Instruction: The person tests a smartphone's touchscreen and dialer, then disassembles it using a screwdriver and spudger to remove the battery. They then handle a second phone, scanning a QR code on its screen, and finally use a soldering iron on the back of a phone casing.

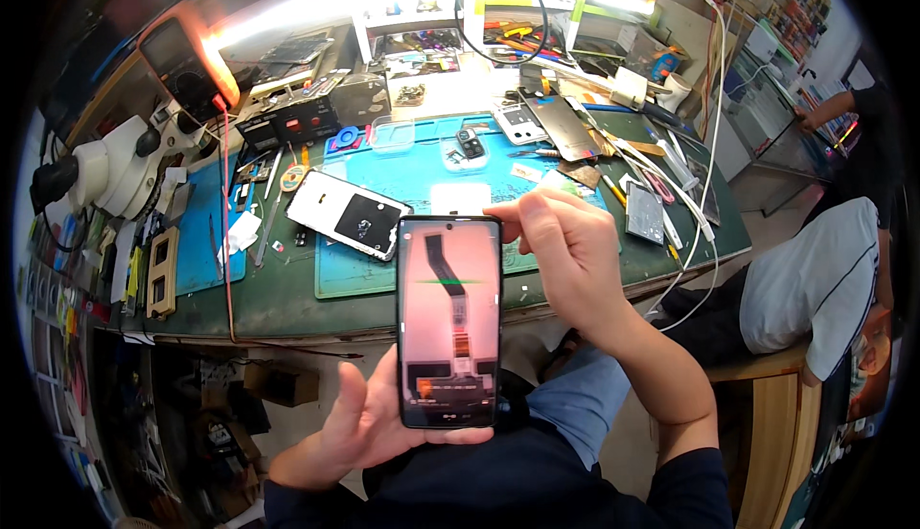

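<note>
A black-framed smartphone (448, 323) stands upright in front of me, its lit screen showing a dark flex cable on pink, crossed by a thin green line. My left hand (379, 424) is closed around its lower end, thumb raised at the left edge and fingers under the bottom. At the phone's top right corner is my right hand (570, 251), fingers curled and fingertips meeting beside or behind that corner. Whatever they pinch, if anything, is hidden. Just behind the phone, a white phone frame with a black panel (347, 211) lies tilted on the blue mat (359, 275).
A microscope (105, 174) and an orange-cased multimeter (187, 64) with a red lead stand at the left. Tools, phone parts and white cables (704, 213) clutter the right side. A clear tray (465, 150) is on the mat. Another person in a light shirt (815, 270) sits close by.
</note>
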The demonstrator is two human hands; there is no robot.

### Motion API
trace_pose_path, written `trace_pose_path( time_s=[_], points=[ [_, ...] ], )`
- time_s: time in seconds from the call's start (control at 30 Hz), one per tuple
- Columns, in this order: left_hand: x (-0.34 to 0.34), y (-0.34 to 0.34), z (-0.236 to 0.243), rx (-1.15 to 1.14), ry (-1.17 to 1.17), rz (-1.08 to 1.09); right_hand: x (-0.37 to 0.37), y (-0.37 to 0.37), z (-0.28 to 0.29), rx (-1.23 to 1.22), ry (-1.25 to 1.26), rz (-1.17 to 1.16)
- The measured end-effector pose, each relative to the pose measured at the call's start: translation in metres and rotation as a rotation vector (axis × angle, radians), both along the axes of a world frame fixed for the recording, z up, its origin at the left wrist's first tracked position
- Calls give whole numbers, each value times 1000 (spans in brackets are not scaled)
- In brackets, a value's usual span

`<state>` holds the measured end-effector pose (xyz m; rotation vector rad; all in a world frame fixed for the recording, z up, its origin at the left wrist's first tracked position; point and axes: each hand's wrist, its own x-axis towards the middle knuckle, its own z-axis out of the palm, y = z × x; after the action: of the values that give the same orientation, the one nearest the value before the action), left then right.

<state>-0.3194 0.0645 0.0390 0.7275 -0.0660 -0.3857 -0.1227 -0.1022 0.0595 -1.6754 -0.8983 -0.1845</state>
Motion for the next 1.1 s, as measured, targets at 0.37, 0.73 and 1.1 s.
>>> trace_pose_path(
  time_s=[0.37,0.73,1.1],
  points=[
    [2,-7,16,38,32,4,1,-3,5,-32,4,-24],
    [3,-9,25,50,48,19,1,-2,10,-25,11,-14],
    [9,-8,34,57,49,15,6,1,18,-45,-29,-29]
  ],
)
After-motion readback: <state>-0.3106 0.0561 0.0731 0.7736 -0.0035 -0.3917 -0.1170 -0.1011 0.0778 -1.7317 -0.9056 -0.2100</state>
